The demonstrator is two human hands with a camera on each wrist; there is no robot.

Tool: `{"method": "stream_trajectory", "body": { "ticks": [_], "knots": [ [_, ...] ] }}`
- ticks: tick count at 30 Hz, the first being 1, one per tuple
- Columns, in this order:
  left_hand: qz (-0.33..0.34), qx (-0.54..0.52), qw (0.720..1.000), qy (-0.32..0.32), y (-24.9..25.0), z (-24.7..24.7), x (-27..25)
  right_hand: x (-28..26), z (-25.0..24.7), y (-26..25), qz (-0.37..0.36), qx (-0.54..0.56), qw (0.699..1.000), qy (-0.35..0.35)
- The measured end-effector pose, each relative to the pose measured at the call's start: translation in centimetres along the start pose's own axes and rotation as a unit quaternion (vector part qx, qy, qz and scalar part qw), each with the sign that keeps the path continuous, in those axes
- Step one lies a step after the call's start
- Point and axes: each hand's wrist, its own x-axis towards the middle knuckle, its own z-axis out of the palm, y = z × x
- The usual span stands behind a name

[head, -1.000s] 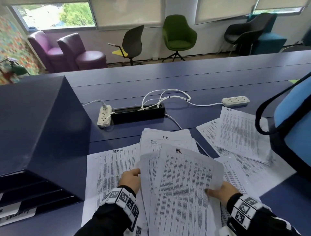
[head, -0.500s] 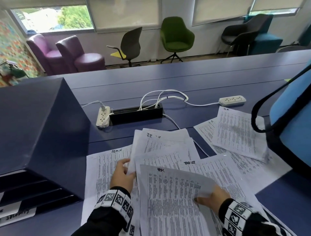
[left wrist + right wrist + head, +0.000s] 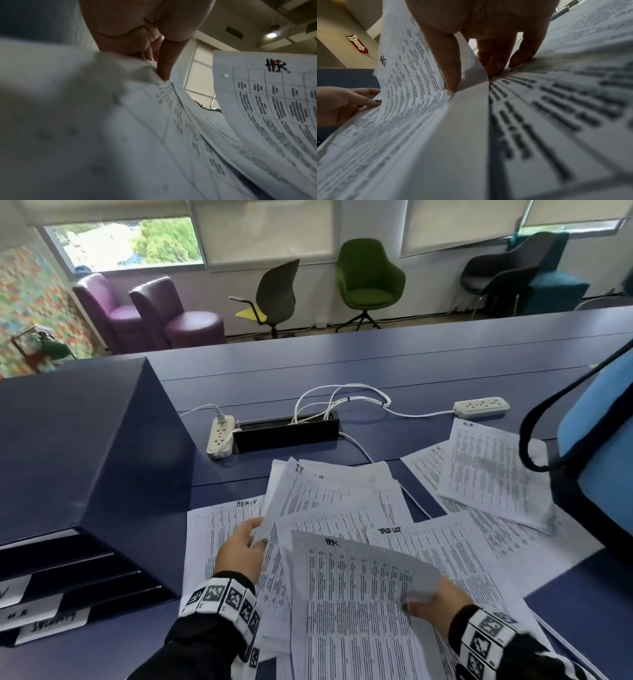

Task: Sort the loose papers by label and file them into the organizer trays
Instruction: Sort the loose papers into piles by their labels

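Observation:
My right hand (image 3: pixel 430 599) pinches the right edge of a printed sheet with a scribbled-over label (image 3: pixel 356 594), which curls up off the pile; the right wrist view shows the thumb (image 3: pixel 452 75) in front of the sheet (image 3: pixel 412 75) and the other fingers behind. My left hand (image 3: pixel 248 544) grips the left edge of a fanned stack topped "I.T." (image 3: pixel 329 494). In the left wrist view a finger (image 3: pixel 163 70) presses into those papers, with the scribbled sheet (image 3: pixel 274 108) to the right. The dark blue organizer (image 3: pixel 85 457) stands at left, with labelled tray fronts (image 3: pixel 37 616).
An "ADMIN" sheet (image 3: pixel 222 522) lies by the organizer. "H.R." sheets (image 3: pixel 489 470) and another labelled sheet (image 3: pixel 445 546) lie to the right. A blue and black bag (image 3: pixel 603 446) stands at the right edge. Behind the papers are two power strips (image 3: pixel 221 436) and a black cable box (image 3: pixel 287 433).
The scribbled-label sheet has come down and toward me, uncovering a labelled sheet on the right. My left hand has shifted to the left edge of the stack.

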Motion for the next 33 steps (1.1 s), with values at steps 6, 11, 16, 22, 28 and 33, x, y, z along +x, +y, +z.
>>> {"method": "stream_trajectory", "body": {
  "ticks": [6, 11, 16, 22, 28, 33],
  "knots": [
    [0.034, 0.012, 0.997, 0.060, 0.1, 0.2, -0.2, -0.4, -0.7, -0.7, 0.020, 0.042, 0.998, 0.043],
    [0.057, -0.025, 0.988, 0.140, 2.1, -2.6, 0.1, 0.5, -1.3, -0.1, 0.056, 0.091, 0.992, 0.065],
    [0.130, -0.147, 0.947, 0.253, 4.9, -5.7, 0.0, 0.5, -1.9, 0.5, 0.016, 0.148, 0.985, 0.082],
    [0.190, -0.282, 0.901, 0.269, 6.4, -5.1, -1.7, 0.8, -2.3, 0.7, 0.019, 0.186, 0.980, 0.074],
    [0.200, -0.361, 0.859, 0.303, 6.5, -4.6, -2.2, 1.9, -2.9, 1.3, 0.072, 0.186, 0.972, 0.123],
    [0.177, -0.310, 0.893, 0.275, 5.0, -5.0, -1.4, 2.0, -4.2, 1.8, 0.122, 0.187, 0.963, 0.152]
  ]
}}
